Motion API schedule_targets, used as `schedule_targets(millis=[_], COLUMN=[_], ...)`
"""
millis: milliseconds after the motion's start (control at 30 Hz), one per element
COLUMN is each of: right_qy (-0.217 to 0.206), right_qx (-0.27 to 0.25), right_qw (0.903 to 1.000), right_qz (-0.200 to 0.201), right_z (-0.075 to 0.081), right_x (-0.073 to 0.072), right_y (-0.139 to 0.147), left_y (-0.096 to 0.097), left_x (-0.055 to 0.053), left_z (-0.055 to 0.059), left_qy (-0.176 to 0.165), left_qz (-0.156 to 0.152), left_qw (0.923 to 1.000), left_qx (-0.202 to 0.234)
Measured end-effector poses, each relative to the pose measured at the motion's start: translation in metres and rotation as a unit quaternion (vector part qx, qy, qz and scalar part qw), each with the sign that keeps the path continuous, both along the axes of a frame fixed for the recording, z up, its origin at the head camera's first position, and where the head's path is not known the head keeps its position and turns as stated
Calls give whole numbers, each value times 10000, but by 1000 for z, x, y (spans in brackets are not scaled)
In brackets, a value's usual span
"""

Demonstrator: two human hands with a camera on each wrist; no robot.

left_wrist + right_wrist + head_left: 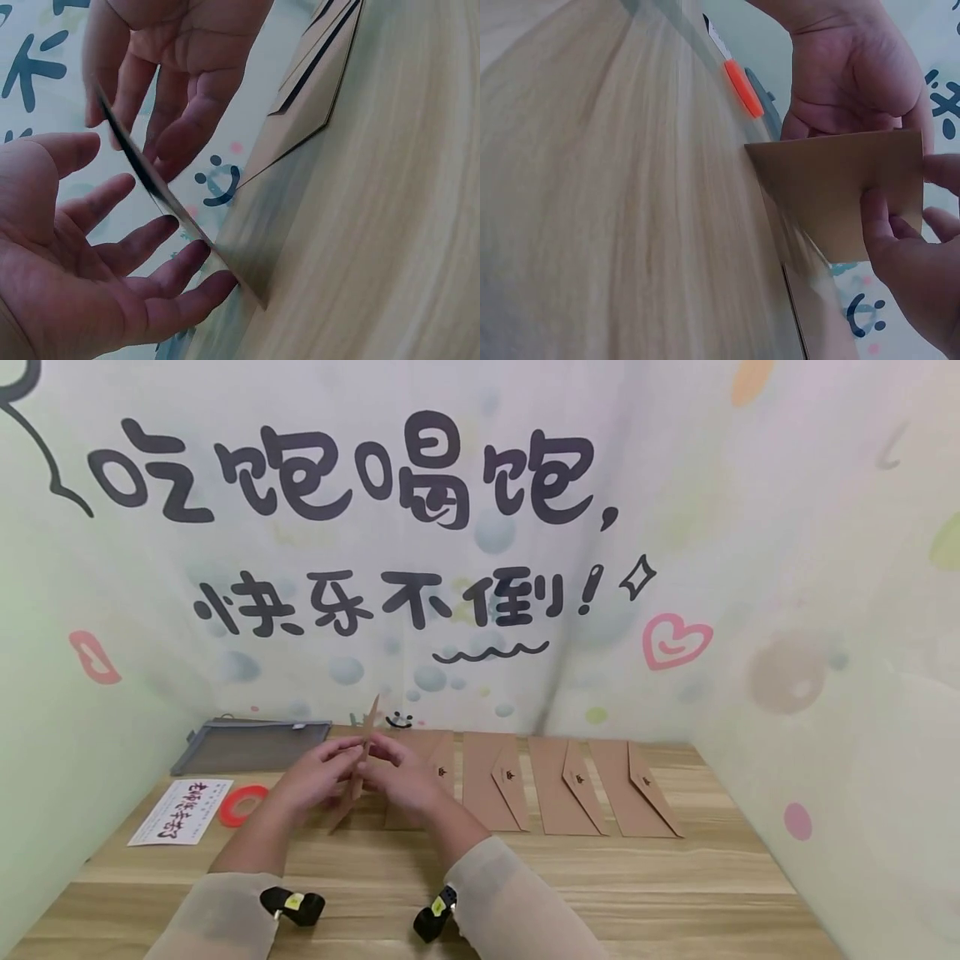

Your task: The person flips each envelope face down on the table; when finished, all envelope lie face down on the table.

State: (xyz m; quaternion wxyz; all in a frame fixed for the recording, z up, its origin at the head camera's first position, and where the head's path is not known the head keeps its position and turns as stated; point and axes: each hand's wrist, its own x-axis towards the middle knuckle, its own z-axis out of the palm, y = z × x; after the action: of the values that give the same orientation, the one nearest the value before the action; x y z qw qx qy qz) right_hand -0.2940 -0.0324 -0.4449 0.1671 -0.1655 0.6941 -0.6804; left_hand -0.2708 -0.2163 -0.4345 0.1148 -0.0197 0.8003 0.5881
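Note:
A brown paper envelope [369, 720] stands on edge between the two hands above the table, seen almost edge-on in the head view. My right hand [408, 781] pinches it, the thumb on one face and fingers reaching past its edge in the right wrist view. On the other side, my left hand [112, 262] has its fingers spread and loosely bent, with some fingertips against the envelope; its thumb stands apart from the paper. Right of the hands lie similar brown envelopes [555, 789] in a row, with slanted flaps and small dark crown prints. The right hand partly hides the nearest one.
A grey mesh zip pouch [251, 750] lies at the back left of the wooden table [360, 902]. In front of it are a white card [180, 814] with red writing and a red-orange ring [228, 812], like a tape roll. A printed curtain [480, 543] hangs behind.

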Motion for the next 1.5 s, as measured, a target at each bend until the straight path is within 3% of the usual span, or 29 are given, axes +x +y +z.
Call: schedule_targets(millis=[133,333,567,667,900,1167,1500], right_qy=[-96,-207,-657,-957,-942,-781,-776], right_qx=[-281,-250,277,249,224,362,488], right_qw=[9986,9979,9964,9945,9952,9962,9957], right_qz=[437,554,455,334,151,120,146], right_z=[-2,-6,-11,-12,-11,-11,-14], right_x=[0,2,2,3,1,0,-3], right_y=[-2,-3,-3,-2,-1,5,10], left_y=[0,0,-1,-2,-10,-22,-31], left_x=[0,0,-1,-2,-2,-4,-7], left_z=[1,1,5,6,6,-6,-20], left_qy=[2,15,610,800,733,809,628], left_qz=[-29,35,827,1116,1482,1508,1279], left_qw=[9999,9998,9946,9905,9855,9776,9756], left_qx=[101,175,-145,-126,-375,-1224,-1671])
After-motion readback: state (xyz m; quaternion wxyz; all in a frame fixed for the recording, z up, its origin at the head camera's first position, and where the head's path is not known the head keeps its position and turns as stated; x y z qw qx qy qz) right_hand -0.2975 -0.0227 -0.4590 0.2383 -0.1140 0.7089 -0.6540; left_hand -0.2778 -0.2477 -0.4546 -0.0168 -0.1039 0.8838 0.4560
